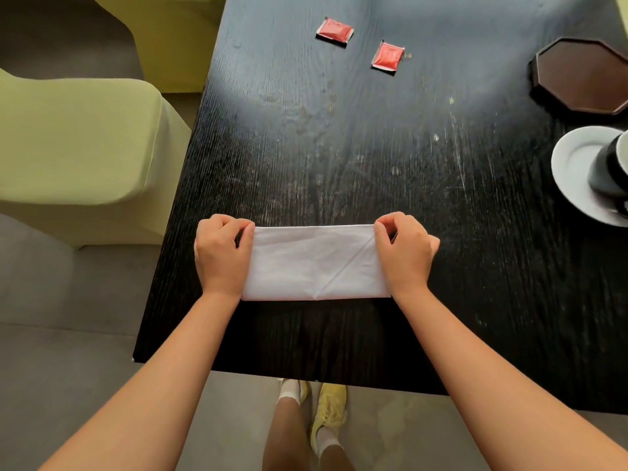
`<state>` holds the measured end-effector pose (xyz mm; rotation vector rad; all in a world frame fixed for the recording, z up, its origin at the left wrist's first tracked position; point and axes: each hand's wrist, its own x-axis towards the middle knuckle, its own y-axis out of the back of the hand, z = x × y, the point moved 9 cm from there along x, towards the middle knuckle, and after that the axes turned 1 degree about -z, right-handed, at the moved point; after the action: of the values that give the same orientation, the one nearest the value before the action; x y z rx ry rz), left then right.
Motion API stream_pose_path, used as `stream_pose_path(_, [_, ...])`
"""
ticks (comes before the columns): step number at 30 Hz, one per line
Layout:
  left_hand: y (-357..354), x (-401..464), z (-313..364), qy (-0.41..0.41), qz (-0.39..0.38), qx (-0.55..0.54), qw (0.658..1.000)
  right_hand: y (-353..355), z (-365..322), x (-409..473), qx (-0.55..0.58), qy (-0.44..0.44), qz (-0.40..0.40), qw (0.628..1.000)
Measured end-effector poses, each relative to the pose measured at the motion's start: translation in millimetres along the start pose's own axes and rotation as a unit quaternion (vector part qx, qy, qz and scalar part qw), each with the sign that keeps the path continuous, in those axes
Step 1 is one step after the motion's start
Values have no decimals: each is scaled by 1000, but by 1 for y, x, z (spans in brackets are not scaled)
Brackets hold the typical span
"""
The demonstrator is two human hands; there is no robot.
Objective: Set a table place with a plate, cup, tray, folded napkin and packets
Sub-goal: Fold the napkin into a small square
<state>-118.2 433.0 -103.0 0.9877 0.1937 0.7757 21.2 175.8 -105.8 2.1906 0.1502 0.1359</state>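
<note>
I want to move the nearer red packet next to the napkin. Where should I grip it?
Probably pinch the flat red square packet by one of its crimped edges, coming straight down from above. It lies flat on the black wooden table, clear of the other red packet, so there is no side to get under; an edge lifts easiest.

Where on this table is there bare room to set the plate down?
The widest bare stretch of table lies between the napkin, the two red packets and the white plate. The right edge is crowded: octagonal tray, plate and dark cup.
</note>
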Motion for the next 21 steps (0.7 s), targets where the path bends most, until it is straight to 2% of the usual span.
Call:
stream_pose_path(2, [4, -1, 1, 20, 8, 6, 1000, 5, -8, -2, -11, 18, 23, 1000])
stream_pose_path(4, [9, -6, 13, 3, 22, 24, 999, 8, -25, -9, -56, 76, 35, 995])
stream_pose_path(6, [3, -23, 39, -79, -10, 60, 995, -1, -48, -27, -110, 165, 8, 980])
stream_pose_path(9, [-38, -60, 68, -194, -124, 102, 968, -36, -64, -62, -161, 257, -93, 948])
stream_pose_path(13, [-74, -71, 61, -209, -200, 158, 944, -69, -50, -73, -213, 246, -161, 932])
stream_pose_path(21, [-72, -65, 51, -216, -212, 189, 934, -72, -42, -65, -246, 254, -179, 918])
